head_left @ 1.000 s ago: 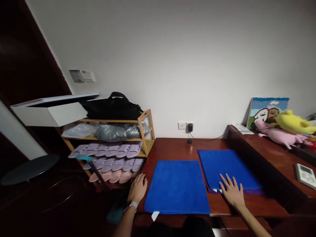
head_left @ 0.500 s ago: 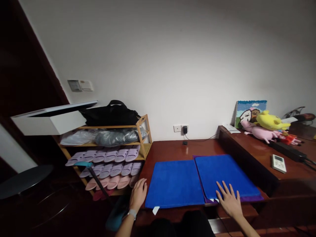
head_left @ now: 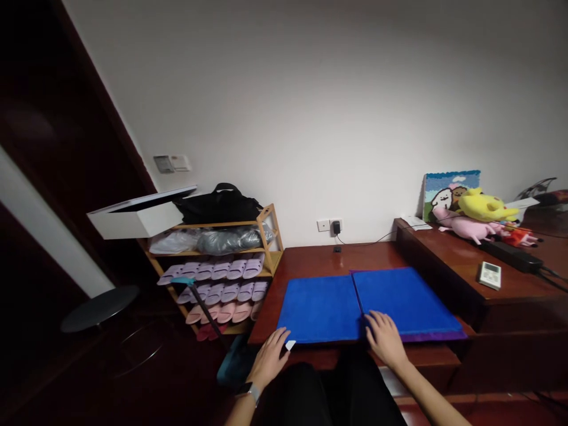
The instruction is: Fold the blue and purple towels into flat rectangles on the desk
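Note:
Two blue cloths lie flat side by side on the dark red wooden desk [head_left: 355, 254]. My left hand [head_left: 269, 360] is at the front left corner of the left blue cloth [head_left: 322, 307], beside its white tag [head_left: 290, 345]. Its fingers are stretched out, with nothing seen in them. A purple cloth [head_left: 437, 336] shows under the edges of the right blue cloth [head_left: 406, 299]. Over the front left corner of that right cloth, by the seam between the two, rests my right hand [head_left: 385, 340], its fingers extended and slightly bent. What lies beneath its fingertips is hidden.
At left, a wooden rack [head_left: 273, 236] holds slippers [head_left: 222, 269], a black bag [head_left: 219, 204] and a white box [head_left: 133, 225]. A round stool [head_left: 101, 307] stands further left. Plush toys [head_left: 486, 207] and a white remote [head_left: 490, 276] lie on the raised right section.
My left hand has moved right from the bare desk to the left cloth's front corner. My right hand has shifted left to the right cloth's front left corner. The camera view has turned slightly.

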A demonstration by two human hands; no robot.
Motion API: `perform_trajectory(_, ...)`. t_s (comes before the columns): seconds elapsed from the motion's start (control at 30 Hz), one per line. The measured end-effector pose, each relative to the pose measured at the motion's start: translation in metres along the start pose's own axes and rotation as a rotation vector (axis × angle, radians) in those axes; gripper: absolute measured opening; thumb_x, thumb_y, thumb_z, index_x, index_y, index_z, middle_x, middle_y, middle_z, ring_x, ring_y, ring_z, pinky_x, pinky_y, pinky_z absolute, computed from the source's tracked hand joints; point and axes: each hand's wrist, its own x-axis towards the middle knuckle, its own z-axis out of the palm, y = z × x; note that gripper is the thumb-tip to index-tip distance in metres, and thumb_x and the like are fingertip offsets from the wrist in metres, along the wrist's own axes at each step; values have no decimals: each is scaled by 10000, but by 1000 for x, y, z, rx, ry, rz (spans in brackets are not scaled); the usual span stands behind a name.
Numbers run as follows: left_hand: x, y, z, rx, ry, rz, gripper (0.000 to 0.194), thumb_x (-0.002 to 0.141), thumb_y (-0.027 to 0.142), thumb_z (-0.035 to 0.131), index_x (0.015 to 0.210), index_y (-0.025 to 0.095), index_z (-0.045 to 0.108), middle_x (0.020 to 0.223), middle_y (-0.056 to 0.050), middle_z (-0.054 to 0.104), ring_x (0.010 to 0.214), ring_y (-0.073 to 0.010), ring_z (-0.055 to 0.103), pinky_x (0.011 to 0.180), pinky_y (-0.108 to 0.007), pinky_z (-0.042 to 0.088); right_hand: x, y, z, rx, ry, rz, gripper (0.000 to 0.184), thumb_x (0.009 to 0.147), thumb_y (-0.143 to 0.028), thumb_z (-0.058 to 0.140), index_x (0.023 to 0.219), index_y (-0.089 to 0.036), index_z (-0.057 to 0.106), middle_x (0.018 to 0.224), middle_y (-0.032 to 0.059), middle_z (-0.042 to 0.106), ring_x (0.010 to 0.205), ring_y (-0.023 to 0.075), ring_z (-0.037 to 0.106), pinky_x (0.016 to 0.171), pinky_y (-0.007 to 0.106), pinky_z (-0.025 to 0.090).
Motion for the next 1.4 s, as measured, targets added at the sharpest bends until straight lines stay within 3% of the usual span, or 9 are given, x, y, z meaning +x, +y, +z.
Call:
perform_trajectory(0.13,-2,-2,5,-16,25,-27,529,878,136,475,1366,276,625,1460,-44,627,1358,-217,571,1150,-422,473,-6,-35,21,18,81,-232,394,905,-215,560,1283,-238,667,1262,77,704,1159,265,620,1111,439,396)
perform_trajectory(0.3,-1,-9,-1,-27,47,-49,412,930,204,457,1250,285,704,1339,-34,714,1233,-218,673,1075,-388,541,-15,-33,44,-56,129,-300,475,838,-59,577,1269,-247,648,1124,69,721,981,246,656,947,383,476)
perform_trajectory(0.6,-13,-5,-36,-29,86,-18,345,998,253,417,1102,307,741,1111,-33,797,1045,-231,752,968,-378,591,-9,-33,13,66,38,-331,278,914,-86,520,1063,-260,677,943,26,683,859,207,633,788,318,445)
perform_trajectory(0.7,-12,-1,-55,-10,141,-28,336,1007,283,408,1095,297,733,1084,-42,793,1011,-237,750,936,-385,598,-1,-36,-14,100,32,-336,308,913,-78,533,1106,-262,686,954,24,697,863,207,631,800,321,444)
perform_trajectory(0.83,-2,12,-89,-20,294,-40,342,1023,345,396,1121,262,713,1134,-78,764,1079,-259,714,982,-423,574,17,-33,-69,217,32,-341,378,943,-100,488,1226,-275,666,1068,49,718,953,217,636,867,344,469)
perform_trajectory(1.0,15,48,-155,-103,406,-39,346,1034,405,399,1101,245,698,1118,-88,720,1113,-267,663,1013,-432,533,42,-15,-154,360,-1,-362,385,986,-189,406,1233,-268,691,1140,89,720,1019,230,647,907,382,507)
perform_trajectory(1.23,19,114,-267,-257,105,39,358,1034,463,437,1171,321,736,1213,-34,701,1162,-274,628,1045,-402,495,44,23,-263,438,-202,-204,537,984,-629,343,1173,-321,741,1226,96,687,1115,265,638,997,405,514)
perform_trajectory(1.33,19,142,-291,-313,-32,66,338,1014,482,482,1150,349,761,1185,-14,717,1116,-274,643,1030,-402,498,27,47,-290,433,-306,-152,543,947,-687,397,1135,-330,761,1267,111,669,1124,283,633,1017,419,499)
perform_trajectory(1.4,23,159,-293,-372,-118,83,307,996,487,526,1083,348,786,1118,-8,736,1044,-257,666,980,-377,520,16,66,-298,443,-400,-133,516,933,-678,448,1106,-316,773,1255,137,673,1093,294,642,990,430,510)
